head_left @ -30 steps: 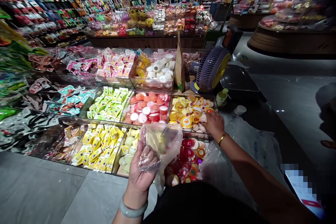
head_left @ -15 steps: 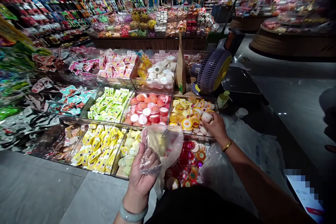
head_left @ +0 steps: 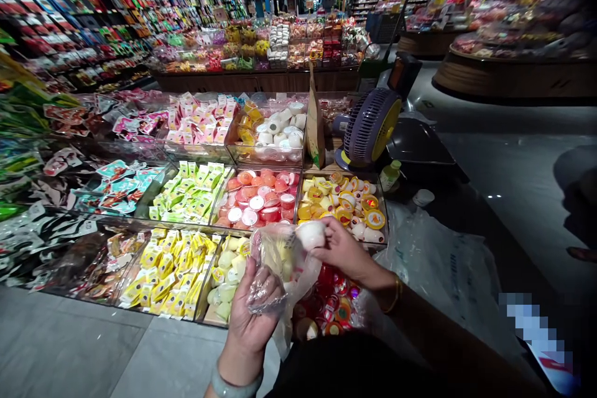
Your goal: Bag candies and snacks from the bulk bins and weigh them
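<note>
My left hand is closed around the gathered side of a clear plastic bag, which hangs with its mouth spread toward the right. A white jelly cup is pinched in the fingers of my right hand, right at the bag's opening. Behind that hand is a bin of yellow and white jelly cups. To its left, another bin holds pink and red jelly cups. Below my right hand lie red jelly cups, partly covered by the hand and the bag.
A purple fan stands behind the bins beside an upright brown paper bag. A green-capped bottle is close by. At right lies a large plastic sack. Clear dividers separate bins of yellow packets and green packets.
My right hand has lifted a white jelly cup out of the yellow and white bin and carried it left to the bag's mouth. My left hand stays nearly in place.
</note>
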Tool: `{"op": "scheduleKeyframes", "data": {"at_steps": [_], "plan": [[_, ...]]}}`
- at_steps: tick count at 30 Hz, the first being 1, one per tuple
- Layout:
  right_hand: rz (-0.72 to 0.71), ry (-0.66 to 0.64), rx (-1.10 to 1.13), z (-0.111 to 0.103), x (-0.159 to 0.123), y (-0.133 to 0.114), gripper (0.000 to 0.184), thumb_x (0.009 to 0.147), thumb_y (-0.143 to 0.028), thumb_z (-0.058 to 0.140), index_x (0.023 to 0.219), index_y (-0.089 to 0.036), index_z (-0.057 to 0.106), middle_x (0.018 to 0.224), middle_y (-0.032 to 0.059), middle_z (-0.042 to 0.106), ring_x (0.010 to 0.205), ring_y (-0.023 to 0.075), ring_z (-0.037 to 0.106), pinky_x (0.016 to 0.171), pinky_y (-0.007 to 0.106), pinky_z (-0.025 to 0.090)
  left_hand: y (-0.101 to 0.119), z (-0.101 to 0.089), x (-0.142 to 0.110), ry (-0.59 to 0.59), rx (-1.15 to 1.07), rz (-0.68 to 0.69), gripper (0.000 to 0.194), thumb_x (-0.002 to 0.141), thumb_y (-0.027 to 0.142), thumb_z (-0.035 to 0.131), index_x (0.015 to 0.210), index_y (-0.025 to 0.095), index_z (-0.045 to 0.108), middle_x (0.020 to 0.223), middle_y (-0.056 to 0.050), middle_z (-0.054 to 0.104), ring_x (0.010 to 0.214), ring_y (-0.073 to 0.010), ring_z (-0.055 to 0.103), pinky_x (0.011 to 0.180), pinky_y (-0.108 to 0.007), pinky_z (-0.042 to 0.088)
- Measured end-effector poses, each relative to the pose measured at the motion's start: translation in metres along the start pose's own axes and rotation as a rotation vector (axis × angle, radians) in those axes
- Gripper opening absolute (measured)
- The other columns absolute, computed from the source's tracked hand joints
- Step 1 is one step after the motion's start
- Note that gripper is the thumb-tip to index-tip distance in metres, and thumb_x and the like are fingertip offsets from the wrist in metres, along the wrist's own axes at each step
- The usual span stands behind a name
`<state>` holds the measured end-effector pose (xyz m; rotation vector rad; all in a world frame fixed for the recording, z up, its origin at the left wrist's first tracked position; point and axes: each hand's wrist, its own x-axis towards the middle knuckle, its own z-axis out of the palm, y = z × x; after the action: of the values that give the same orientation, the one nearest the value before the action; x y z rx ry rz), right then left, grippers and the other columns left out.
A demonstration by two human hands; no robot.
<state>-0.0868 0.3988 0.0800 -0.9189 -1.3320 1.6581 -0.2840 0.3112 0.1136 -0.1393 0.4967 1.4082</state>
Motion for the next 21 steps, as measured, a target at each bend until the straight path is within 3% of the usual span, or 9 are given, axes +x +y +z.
{"op": "scheduleKeyframes", "data": {"at_steps": [2, 5, 8, 11, 14, 16, 21], "plan": [[-0.011, -0.084, -0.184, 0.023, 0.002, 0.001, 0.056, 0.069, -0.033, 0.081, 0.115, -0.027, 0.049, 0.108, 0.0025, 0.066, 0.093, 0.0200, 0.067, 0.081, 0.033, 0.054, 0.000, 0.000, -0.002, -0.018, 0.019, 0.014, 0.032, 0.103, 0.024, 0.034, 0.084, 0.018, 0.060, 0.049, 0.007, 0.036, 0.039, -0.0068, 0.041, 0.040, -0.016, 0.027], [-0.066, -0.105, -0.564, 0.046, 0.007, 0.010, 0.054, 0.066, -0.030, 0.081, 0.113, -0.024, 0.054, 0.102, 0.0042, 0.067, 0.091, 0.0239, 0.065, 0.078, 0.035, 0.052, 0.002, -0.002, -0.004, -0.043, 0.039, 0.043, 0.031, 0.104, 0.023, 0.031, 0.100, 0.020, 0.062, 0.049, 0.007, 0.037, 0.038, -0.0071, 0.043, 0.039, -0.016, 0.024], [-0.088, -0.137, -0.779, 0.057, 0.011, 0.020, 0.053, 0.068, -0.033, 0.080, 0.115, -0.025, 0.057, 0.094, 0.0056, 0.069, 0.087, 0.0267, 0.066, 0.074, 0.036, 0.051, 0.005, -0.006, -0.006, -0.022, 0.017, 0.048, 0.031, 0.103, 0.023, 0.032, 0.098, 0.021, 0.063, 0.049, 0.007, 0.037, 0.038, -0.0073, 0.043, 0.039, -0.016, 0.025], [-0.141, -0.190, -0.829, 0.062, 0.011, 0.024, 0.048, 0.073, -0.034, 0.077, 0.117, -0.025, 0.059, 0.101, 0.0071, 0.071, 0.097, 0.0284, 0.066, 0.089, 0.043, 0.049, 0.009, -0.010, -0.007, 0.001, 0.011, 0.049, 0.032, 0.103, 0.025, 0.033, 0.096, 0.021, 0.064, 0.049, 0.007, 0.036, 0.039, -0.0078, 0.044, 0.039, -0.017, 0.029], [-0.226, -0.246, -0.819, 0.063, 0.010, 0.025, 0.050, 0.076, -0.025, 0.074, 0.123, -0.026, 0.058, 0.124, 0.0078, 0.067, 0.124, 0.0298, 0.055, 0.113, 0.055, 0.028, 0.011, -0.010, -0.008, -0.006, 0.015, 0.072, 0.034, 0.104, 0.026, 0.030, 0.103, 0.022, 0.064, 0.050, 0.007, 0.037, 0.040, -0.0077, 0.045, 0.039, -0.016, 0.029], [-0.239, -0.245, -0.817, 0.062, 0.008, 0.026, 0.053, 0.076, -0.022, 0.073, 0.127, -0.027, 0.057, 0.132, 0.0079, 0.064, 0.134, 0.0297, 0.047, 0.117, 0.058, 0.019, 0.012, -0.009, -0.009, -0.015, 0.013, 0.082, 0.036, 0.104, 0.026, 0.028, 0.106, 0.022, 0.064, 0.049, 0.007, 0.037, 0.039, -0.0073, 0.045, 0.039, -0.016, 0.028], [-0.286, -0.186, -0.870, 0.049, 0.004, 0.025, 0.037, 0.081, -0.024, 0.073, 0.117, -0.026, 0.063, 0.126, 0.0064, 0.068, 0.134, 0.0290, 0.047, 0.119, 0.059, 0.016, 0.012, -0.013, -0.008, -0.036, -0.003, 0.074, 0.032, 0.104, 0.024, 0.032, 0.104, 0.021, 0.064, 0.049, 0.007, 0.038, 0.038, -0.0066, 0.043, 0.038, -0.015, 0.024]]}}
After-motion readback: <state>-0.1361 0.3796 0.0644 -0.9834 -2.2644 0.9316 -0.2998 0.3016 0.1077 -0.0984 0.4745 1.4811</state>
